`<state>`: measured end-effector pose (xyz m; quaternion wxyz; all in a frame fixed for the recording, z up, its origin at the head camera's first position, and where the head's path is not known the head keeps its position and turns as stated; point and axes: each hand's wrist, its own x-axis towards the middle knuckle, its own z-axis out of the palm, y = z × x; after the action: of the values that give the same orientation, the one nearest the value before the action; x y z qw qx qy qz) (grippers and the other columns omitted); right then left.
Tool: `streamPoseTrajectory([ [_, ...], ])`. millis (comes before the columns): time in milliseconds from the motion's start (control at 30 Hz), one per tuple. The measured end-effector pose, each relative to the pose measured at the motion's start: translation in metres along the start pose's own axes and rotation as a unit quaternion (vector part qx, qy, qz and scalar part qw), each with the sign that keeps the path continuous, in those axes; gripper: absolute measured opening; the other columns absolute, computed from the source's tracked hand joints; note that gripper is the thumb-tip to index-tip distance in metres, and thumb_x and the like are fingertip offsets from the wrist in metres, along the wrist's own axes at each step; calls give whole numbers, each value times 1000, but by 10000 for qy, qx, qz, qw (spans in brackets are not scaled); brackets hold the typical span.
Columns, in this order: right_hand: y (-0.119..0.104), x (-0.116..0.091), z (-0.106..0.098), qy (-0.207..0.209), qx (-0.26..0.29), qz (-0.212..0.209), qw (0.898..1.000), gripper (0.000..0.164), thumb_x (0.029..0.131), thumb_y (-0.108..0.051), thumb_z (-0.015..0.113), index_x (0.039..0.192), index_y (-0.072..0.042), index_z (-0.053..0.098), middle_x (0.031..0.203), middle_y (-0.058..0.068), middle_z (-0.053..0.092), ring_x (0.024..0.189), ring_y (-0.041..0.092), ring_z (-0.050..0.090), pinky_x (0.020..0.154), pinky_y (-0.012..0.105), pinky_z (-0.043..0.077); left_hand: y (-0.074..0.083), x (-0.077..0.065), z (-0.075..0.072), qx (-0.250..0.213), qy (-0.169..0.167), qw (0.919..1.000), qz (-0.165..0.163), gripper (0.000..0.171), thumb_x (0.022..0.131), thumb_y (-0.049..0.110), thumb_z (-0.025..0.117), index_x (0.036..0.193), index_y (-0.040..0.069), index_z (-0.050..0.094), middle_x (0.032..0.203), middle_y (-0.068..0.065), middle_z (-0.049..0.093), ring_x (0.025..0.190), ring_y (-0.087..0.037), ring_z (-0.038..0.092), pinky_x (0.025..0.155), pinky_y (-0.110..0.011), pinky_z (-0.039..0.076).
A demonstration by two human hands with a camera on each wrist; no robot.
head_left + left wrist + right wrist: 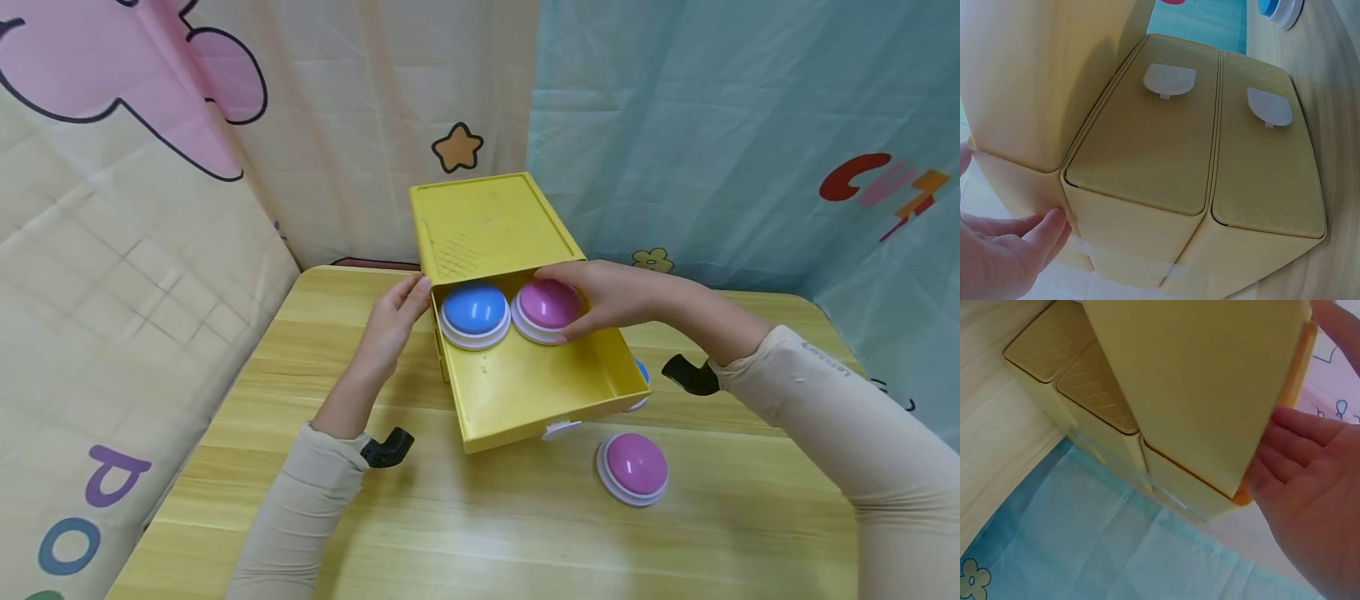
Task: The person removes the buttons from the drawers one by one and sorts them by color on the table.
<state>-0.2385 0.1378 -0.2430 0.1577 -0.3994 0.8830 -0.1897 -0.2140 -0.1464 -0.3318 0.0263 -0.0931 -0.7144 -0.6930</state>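
A yellow drawer cabinet (487,225) stands on the table with its top drawer (517,387) pulled out. Inside the drawer, a blue push button (475,308) with a white base sits at the back left. Beside it is a pink push button (550,304), which my right hand (611,293) grips from the right between thumb and fingers. My left hand (390,325) rests its fingertips on the cabinet's left side, near the drawer opening; in the left wrist view these fingers (1047,234) are against the side wall. The drawer wall hides the buttons from both wrist views.
Another pink button (636,463) lies on the wooden table (480,533) in front of the drawer. A second blue button (642,375) is mostly hidden behind the drawer's right corner. Two lower drawers with white handles (1169,79) are closed. Printed curtains (675,125) surround the table.
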Motion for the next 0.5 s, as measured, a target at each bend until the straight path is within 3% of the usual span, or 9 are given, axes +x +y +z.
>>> streamPoseTrajectory([
  [200, 5, 7, 7, 23, -139, -7, 9999, 68, 74, -24, 75, 128, -2, 40, 118, 8, 46, 103, 20, 45, 86, 32, 44, -1, 0, 1, -30, 6, 10000, 18, 61, 93, 38, 47, 136, -2, 33, 137, -13, 37, 121, -20, 40, 100, -29, 33],
  [500, 5, 10, 13, 323, -718, 107, 9968, 67, 74, -21, 75, 128, 2, 44, 120, 13, 48, 106, 26, 42, 87, 35, 43, 0, -1, 1, -78, 51, 9999, 79, 58, 93, 37, 47, 135, -2, 35, 135, -13, 39, 121, -19, 41, 99, -28, 34],
])
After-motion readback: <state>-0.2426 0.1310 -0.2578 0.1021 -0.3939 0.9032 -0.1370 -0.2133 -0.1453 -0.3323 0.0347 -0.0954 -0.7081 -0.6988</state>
